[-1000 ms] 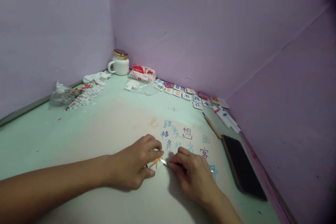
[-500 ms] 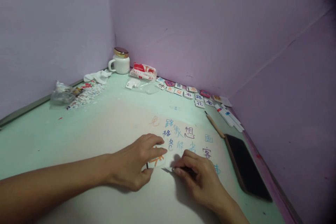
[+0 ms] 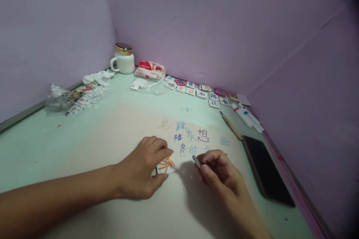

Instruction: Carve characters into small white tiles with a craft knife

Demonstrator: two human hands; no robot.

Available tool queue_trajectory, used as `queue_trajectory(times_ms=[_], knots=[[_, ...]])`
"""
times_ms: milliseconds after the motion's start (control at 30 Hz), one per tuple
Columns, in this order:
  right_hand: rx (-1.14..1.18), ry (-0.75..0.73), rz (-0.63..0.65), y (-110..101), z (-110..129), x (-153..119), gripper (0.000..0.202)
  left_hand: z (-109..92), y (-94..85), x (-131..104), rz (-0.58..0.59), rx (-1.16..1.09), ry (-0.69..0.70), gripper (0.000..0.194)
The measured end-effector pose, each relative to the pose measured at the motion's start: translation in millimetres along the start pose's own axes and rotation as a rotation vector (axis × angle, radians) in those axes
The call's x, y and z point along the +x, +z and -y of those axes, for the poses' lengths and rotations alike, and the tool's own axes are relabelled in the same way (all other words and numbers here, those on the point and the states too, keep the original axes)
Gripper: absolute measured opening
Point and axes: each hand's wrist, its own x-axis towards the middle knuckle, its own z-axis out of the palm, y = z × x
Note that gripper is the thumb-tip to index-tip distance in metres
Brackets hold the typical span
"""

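My left hand [image 3: 146, 170] rests on the table, thumb and fingers gripping a small white card [image 3: 167, 168] with an orange written character. A dark strip shows at the card's left edge, and the fingers partly hide the card. To the right, my right hand [image 3: 221, 175] holds a craft knife [image 3: 197, 161] between thumb and fingers, slightly above the surface and apart from the card. Its silver end points up and left; the blade cannot be made out now. Just beyond both hands, coloured handwritten characters [image 3: 190, 134] cover the pale tabletop.
Along the back wall stand a white lidded mug [image 3: 125, 62], a red-and-white packet [image 3: 150, 70] and several character cards [image 3: 201, 94]. A wooden-handled tool [image 3: 231, 125] and a dark phone [image 3: 266, 171] lie right. Paper scraps [image 3: 86, 101] and a plastic bag [image 3: 58, 99] are left.
My right hand has lifted away from the card and turned, so the knife's silver end now points upward. My left hand keeps the card, its fingers slightly shifted. The view has tilted a little.
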Motion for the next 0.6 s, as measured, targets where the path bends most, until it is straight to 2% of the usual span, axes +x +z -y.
queue_trajectory(times_ms=[133,233,333,433,533,600], knots=[[0.239,0.122,0.071,0.8,5.8,0.6,0.012,-0.1,-1.1,0.4,0.004,-0.011,0.007,0.04],[0.353,0.186,0.061,0.7,6.4,3.0,0.026,-0.5,-3.3,2.8,0.03,-0.04,0.014,0.042],[0.405,0.177,0.058,0.1,2.9,3.1,0.033,0.7,-4.2,4.2,0.028,-0.086,0.036,0.044],[0.324,0.13,0.055,2.6,-1.6,-1.5,0.029,2.8,-3.4,3.3,0.015,-0.109,0.05,0.046],[0.121,0.114,-0.05,11.3,-3.3,-9.0,0.018,3.1,-2.9,2.3,0.01,-0.109,0.039,0.045],[0.014,0.052,-0.121,18.9,-3.7,-13.6,0.013,2.2,-2.9,2.1,0.017,-0.09,0.024,0.043]])
